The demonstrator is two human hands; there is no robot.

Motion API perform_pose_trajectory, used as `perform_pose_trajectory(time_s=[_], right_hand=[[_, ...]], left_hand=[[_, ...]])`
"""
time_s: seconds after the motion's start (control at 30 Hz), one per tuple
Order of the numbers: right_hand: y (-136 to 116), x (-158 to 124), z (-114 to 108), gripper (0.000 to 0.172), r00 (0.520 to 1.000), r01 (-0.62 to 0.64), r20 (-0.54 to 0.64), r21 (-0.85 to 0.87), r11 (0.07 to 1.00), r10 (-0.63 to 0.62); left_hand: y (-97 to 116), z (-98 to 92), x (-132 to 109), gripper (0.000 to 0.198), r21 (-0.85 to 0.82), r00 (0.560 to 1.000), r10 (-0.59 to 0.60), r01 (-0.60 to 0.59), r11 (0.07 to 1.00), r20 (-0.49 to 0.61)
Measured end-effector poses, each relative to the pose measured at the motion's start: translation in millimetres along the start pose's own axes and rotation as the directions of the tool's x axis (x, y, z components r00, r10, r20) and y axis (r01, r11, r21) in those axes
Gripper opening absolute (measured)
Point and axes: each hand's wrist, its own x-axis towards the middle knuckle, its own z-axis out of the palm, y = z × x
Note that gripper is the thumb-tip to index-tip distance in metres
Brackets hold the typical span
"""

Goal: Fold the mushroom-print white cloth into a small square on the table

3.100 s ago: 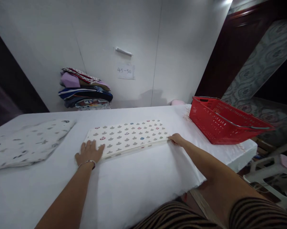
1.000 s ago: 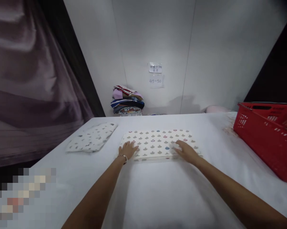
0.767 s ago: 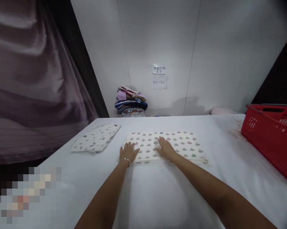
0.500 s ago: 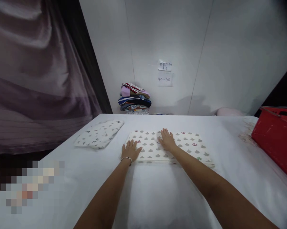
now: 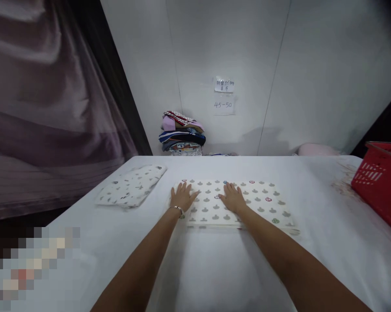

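A folded cream cloth [image 5: 211,212] with grey, red and green printed shapes lies flat on the white table [image 5: 221,264]. My left hand [image 5: 182,197] rests palm down on its left part, fingers spread, a bracelet at the wrist. Flat on the middle of the same cloth is my right hand [image 5: 233,198], its fingers apart too. Neither hand grips anything. Farther left lies a second folded white cloth [image 5: 132,186] with small dark prints, apart from both hands.
A red basket [image 5: 382,184] stands at the table's right, with pale strands [image 5: 343,184] beside it. Behind the table is a pile of folded fabrics [image 5: 182,134] against the wall, below paper signs [image 5: 224,105]. A mauve curtain [image 5: 52,108] hangs on the left. The lower left corner is pixelated.
My left hand has slid slightly inward and up over the cloth. My right hand has shifted a little right and down. The view has tilted slightly, showing more of the basket.
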Motion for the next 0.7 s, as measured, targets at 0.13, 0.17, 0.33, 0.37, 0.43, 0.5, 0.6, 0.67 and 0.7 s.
perform_pose_trajectory(time_s=[0.13, 0.17, 0.33, 0.37, 0.43, 0.5, 0.6, 0.67, 0.7], right_hand=[[-0.4, -1.3, -0.9, 0.069, 1.0, 0.008, -0.001, 0.03, 1.0, -0.008], [-1.1, -0.8, -1.8, 0.07, 1.0, 0.02, -0.003, 0.048, 0.999, -0.02], [9.0, 11.0, -16.2, 0.068, 0.999, 0.034, -0.006, 0.104, 0.994, -0.033], [17.5, 13.0, -20.6, 0.067, 0.999, 0.023, -0.028, 0.105, 0.994, -0.02], [42.0, 13.4, -28.6, 0.066, 0.996, -0.021, -0.087, 0.093, 0.995, 0.029], [72.5, 8.0, -33.4, 0.066, 0.987, -0.092, -0.129, 0.07, 0.993, 0.1], [111.1, -4.9, -32.7, 0.066, 0.975, -0.176, -0.126, 0.054, 0.983, 0.181], [123.4, -10.5, -29.6, 0.069, 0.974, -0.191, -0.111, 0.069, 0.979, 0.198], [125.6, -11.5, -28.5, 0.071, 0.974, -0.193, -0.107, 0.078, 0.978, 0.2]], left_hand=[[0.7, 4.8, 22.5, 0.075, 0.05, 0.999, -0.011, 0.01, 0.999, 0.034], [-2.6, 8.4, 25.4, 0.075, 0.054, 0.998, -0.035, 0.032, 0.998, 0.047], [-17.6, 24.0, 33.3, 0.071, 0.06, 0.999, -0.05, 0.049, 0.997, 0.019], [-18.4, 25.4, 34.3, 0.07, 0.062, 0.999, -0.053, 0.052, 0.997, 0.008], [-18.7, 26.9, 35.9, 0.069, 0.063, 0.998, -0.055, 0.056, 0.996, -0.011], [-19.1, 27.9, 37.5, 0.071, 0.056, 0.998, -0.051, 0.052, 0.997, -0.025], [-23.2, 32.2, 42.4, 0.074, 0.03, 0.998, -0.031, 0.032, 0.999, -0.05], [-28.4, 38.2, 47.7, 0.073, -0.008, 0.996, -0.028, 0.027, 1.0, -0.085], [-31.5, 41.9, 50.7, 0.072, -0.038, 0.994, -0.029, 0.025, 0.999, -0.108]])
